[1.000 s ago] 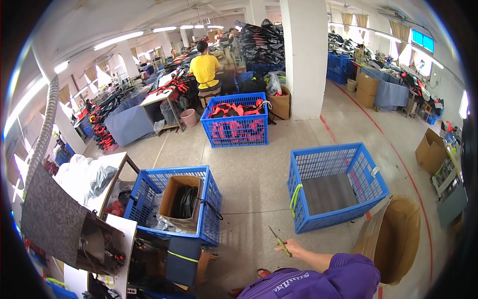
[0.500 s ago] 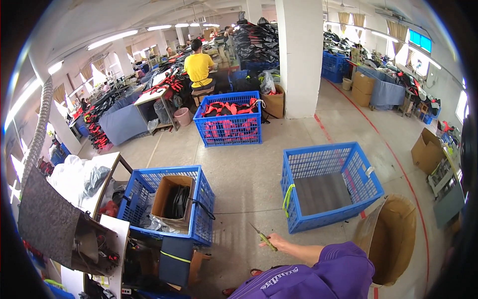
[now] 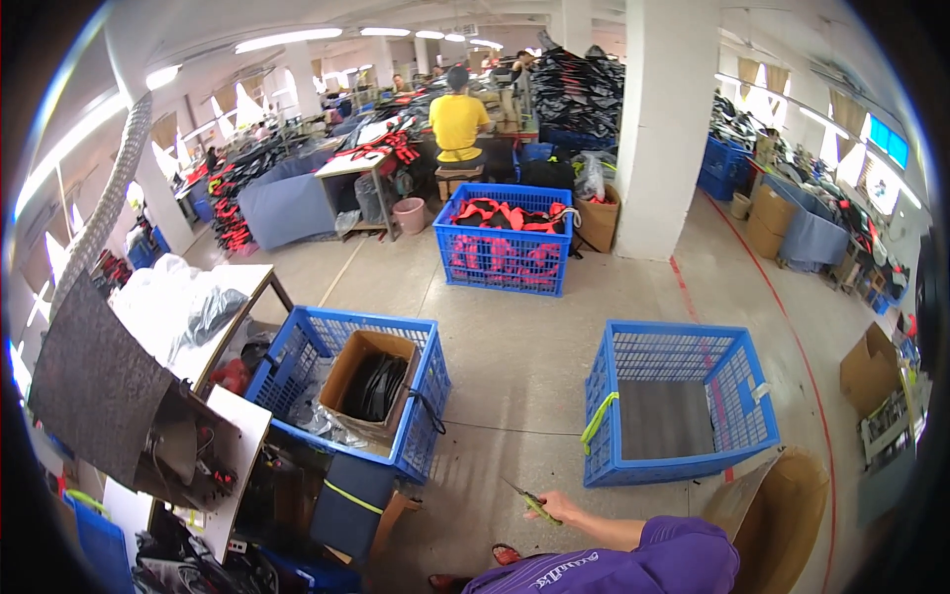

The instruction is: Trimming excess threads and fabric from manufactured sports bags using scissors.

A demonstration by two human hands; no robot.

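Observation:
Low in front of my body, my right hand (image 3: 559, 508) is closed around green-handled scissors (image 3: 534, 505); their thin pointed blades stick out toward the far left. Bare floor tiles lie below the hand, and it touches nothing else. A purple sleeve (image 3: 683, 554) covers the upper part of that arm. Nearest to the hand, on the right, stands a blue plastic crate (image 3: 683, 467) with a grey sheet on its bottom and a yellow-green strap tied at its left side. My left hand is out of the picture.
At left, another blue crate (image 3: 421, 436) holds an open cardboard box (image 3: 341, 401) with black pieces. Farther off is a blue crate (image 3: 500, 267) of red and black pieces, near a seated person in yellow (image 3: 457, 124). A tall cardboard box (image 3: 792, 515) and a white pillar (image 3: 663, 139) are at right.
My view has turned a little to the left, so the crates and pillar sit farther right in the picture. The right hand still grips the scissors and appears slightly lower.

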